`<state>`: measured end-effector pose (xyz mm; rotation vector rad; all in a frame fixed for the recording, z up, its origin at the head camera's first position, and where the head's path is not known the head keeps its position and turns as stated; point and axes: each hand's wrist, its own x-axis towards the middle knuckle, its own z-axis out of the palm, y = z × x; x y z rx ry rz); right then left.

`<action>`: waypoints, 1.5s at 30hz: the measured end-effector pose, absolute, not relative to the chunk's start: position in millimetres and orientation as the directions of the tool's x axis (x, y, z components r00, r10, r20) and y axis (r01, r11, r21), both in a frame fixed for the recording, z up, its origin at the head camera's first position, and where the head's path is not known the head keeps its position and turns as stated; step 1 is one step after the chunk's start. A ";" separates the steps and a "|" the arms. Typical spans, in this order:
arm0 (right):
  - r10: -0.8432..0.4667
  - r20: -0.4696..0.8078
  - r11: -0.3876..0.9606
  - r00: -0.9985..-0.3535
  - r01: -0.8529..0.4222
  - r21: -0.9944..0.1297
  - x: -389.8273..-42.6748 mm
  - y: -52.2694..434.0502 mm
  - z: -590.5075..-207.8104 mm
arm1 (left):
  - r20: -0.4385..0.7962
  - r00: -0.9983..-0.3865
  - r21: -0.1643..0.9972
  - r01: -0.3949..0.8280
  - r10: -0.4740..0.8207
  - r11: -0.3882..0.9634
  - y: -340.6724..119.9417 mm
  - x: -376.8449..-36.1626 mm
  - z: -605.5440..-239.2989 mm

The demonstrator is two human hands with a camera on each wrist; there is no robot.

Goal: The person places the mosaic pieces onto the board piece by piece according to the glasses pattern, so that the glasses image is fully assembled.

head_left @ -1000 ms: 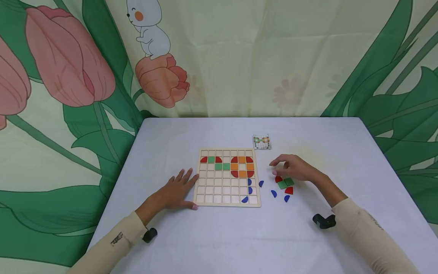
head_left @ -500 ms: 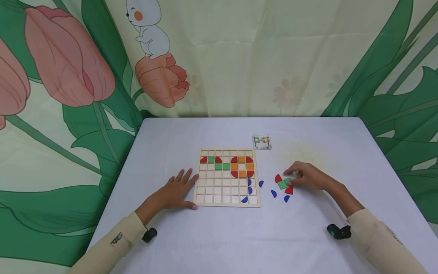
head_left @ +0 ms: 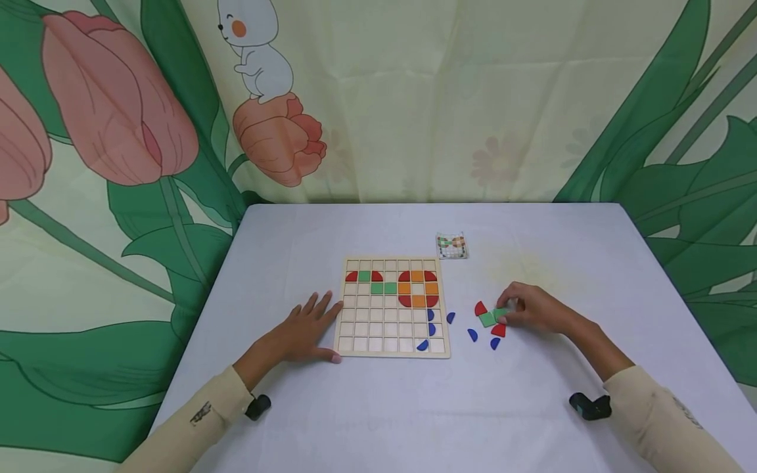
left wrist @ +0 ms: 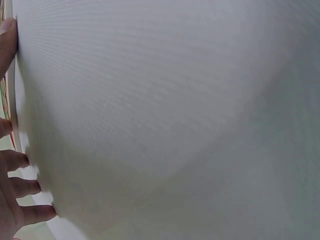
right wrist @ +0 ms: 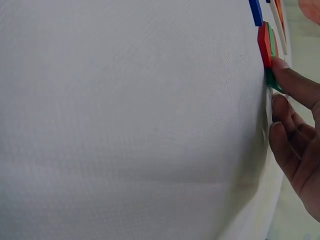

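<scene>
Landmark: the square wooden grid board (head_left: 393,306) lies flat near the middle of the pale cloth-covered bench (head_left: 367,420); all places below are read from it
Left hand: the left hand (head_left: 301,330) lies palm down on the bench against the board's left edge, fingers straight and spread, thumb along the near corner; its grip is loose and has hold of nothing, and it seems to brace the board so it cannot slide
Right hand: the right hand (head_left: 529,307) sits right of the board, fingers curled, fingertips (right wrist: 280,65) pinching the edge of the flat green square tile (head_left: 500,313); the grip is narrow and closed on that tile
Green tile: on the bench, right of the board and well apart from it, touching a second green square tile (head_left: 487,319) in a small loose pile
Pile: red quarter-round pieces (head_left: 481,307) lie against the green squares, likely kept close for easy reach
Blue pieces: small blue half-round pieces (head_left: 472,334) are scattered between the board's right edge and the pile, some on the board's lower right cells
Board filling: red, green and orange tiles (head_left: 418,287) fill the top rows only
Pattern card: a small printed card (head_left: 452,246) lies just beyond the board's far right corner, in plain sight as a guide
</scene>
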<state>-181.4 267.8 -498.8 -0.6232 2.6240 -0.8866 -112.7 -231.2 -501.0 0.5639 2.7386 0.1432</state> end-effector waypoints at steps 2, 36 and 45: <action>-0.500 -0.138 0.704 -0.855 -0.308 -0.640 -180.9 267.1 -498.1 | -0.309 -0.863 0.162 0.366 0.400 0.916 -231.3 -112.9 -500.9; -0.532 -0.141 0.604 -0.835 -0.257 -0.755 -204.3 170.7 -470.6 | -0.334 -0.860 0.138 0.359 0.385 0.923 -233.3 -114.5 -503.1; -0.537 -0.103 0.557 -0.837 -0.261 -0.788 -208.5 137.7 -473.0 | -0.330 -0.860 0.158 0.358 0.390 0.921 -232.5 -115.3 -502.6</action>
